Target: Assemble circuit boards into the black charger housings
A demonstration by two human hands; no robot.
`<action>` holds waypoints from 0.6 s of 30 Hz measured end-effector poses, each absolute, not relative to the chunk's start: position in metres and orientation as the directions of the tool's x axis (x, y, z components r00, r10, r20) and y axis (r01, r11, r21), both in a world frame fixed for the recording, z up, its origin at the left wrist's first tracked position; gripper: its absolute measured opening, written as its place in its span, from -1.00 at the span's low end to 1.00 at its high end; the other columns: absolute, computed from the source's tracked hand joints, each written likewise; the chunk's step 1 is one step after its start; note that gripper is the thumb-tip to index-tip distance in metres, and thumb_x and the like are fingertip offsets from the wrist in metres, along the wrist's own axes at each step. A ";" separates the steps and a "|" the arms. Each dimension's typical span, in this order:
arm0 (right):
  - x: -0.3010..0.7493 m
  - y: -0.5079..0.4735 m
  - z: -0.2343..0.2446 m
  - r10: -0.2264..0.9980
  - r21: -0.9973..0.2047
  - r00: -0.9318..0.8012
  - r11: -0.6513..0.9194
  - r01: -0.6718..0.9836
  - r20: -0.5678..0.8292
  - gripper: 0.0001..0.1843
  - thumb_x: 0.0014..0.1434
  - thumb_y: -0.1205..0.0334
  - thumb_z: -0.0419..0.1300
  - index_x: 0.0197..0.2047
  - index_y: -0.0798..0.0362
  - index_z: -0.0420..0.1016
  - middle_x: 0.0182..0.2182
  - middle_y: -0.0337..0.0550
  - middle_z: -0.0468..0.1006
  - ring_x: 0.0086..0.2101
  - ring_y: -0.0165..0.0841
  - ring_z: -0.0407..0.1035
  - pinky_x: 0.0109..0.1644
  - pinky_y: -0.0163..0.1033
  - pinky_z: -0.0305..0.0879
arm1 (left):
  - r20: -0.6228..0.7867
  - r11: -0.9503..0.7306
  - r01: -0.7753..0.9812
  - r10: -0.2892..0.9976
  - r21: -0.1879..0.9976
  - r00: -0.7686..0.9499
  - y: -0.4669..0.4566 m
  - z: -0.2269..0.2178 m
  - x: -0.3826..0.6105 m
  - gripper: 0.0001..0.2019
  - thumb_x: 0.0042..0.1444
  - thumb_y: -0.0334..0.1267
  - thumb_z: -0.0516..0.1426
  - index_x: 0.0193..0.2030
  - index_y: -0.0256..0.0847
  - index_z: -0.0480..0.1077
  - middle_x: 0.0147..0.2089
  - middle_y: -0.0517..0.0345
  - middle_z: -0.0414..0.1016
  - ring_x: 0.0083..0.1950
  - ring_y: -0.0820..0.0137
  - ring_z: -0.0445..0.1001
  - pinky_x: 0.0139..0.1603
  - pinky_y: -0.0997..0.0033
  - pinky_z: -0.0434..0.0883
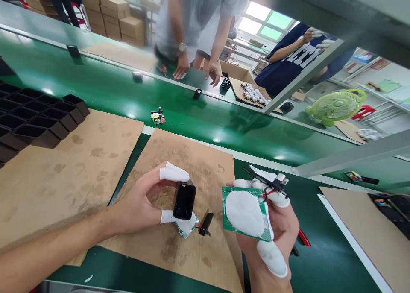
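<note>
My left hand (149,194), with white finger cots, grips a small black plastic case (185,201) between thumb and fingers, its hollow side facing me. My right hand (272,224), also in finger cots, holds a green circuit board (245,212) covered by a round white pad. Black and red wires and a metal connector (280,181) stick up at the board's top right. The two held parts are apart. Below the case, partly hidden by it, another circuit board (186,227) with a white pad lies on the cardboard, wired to a black plug piece (206,224).
Rows of black cases (41,118) stand on cardboard at left. A loose circuit board (158,116) lies on the green belt (112,98), another (354,176) at right. A red-handled tool (304,237) is beside my right hand. A metal post (307,75) slants ahead; co-workers stand beyond.
</note>
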State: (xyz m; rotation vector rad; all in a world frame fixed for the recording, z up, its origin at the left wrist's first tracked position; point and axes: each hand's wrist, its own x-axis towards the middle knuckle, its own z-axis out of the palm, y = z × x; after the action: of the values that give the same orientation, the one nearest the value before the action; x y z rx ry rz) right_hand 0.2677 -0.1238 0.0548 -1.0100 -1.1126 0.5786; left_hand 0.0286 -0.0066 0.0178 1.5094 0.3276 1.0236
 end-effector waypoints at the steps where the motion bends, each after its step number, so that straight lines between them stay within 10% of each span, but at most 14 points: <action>1: 0.267 -0.124 0.055 0.816 -0.885 0.351 0.457 0.091 0.458 -0.34 0.15 -0.16 0.61 0.26 -0.19 0.70 -0.05 0.06 0.80 0.13 0.31 0.72 0.29 0.48 0.63 | 0.412 -0.246 -0.347 0.711 0.905 0.569 -0.006 0.018 0.029 -0.44 0.14 -0.40 0.58 0.25 -0.06 0.62 0.18 -0.03 0.64 0.22 0.20 0.69 0.30 0.22 0.72; 18: 0.245 -0.114 0.058 0.880 -0.873 -0.018 0.474 0.118 0.476 -0.10 0.12 0.33 0.69 0.47 -0.22 0.60 0.18 0.03 0.76 0.12 0.09 0.71 0.24 0.15 0.70 | 0.524 -0.414 -0.323 0.637 0.851 0.565 -0.005 0.017 0.028 -0.38 0.18 -0.43 0.54 0.34 0.01 0.59 0.18 -0.05 0.64 0.19 0.15 0.67 0.25 0.22 0.66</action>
State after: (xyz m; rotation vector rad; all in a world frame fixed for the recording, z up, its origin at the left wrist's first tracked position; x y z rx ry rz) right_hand 0.2449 -0.1137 0.0576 -0.9202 -1.4807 0.7682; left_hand 0.0276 -0.0047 0.0173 1.6913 0.2653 1.0817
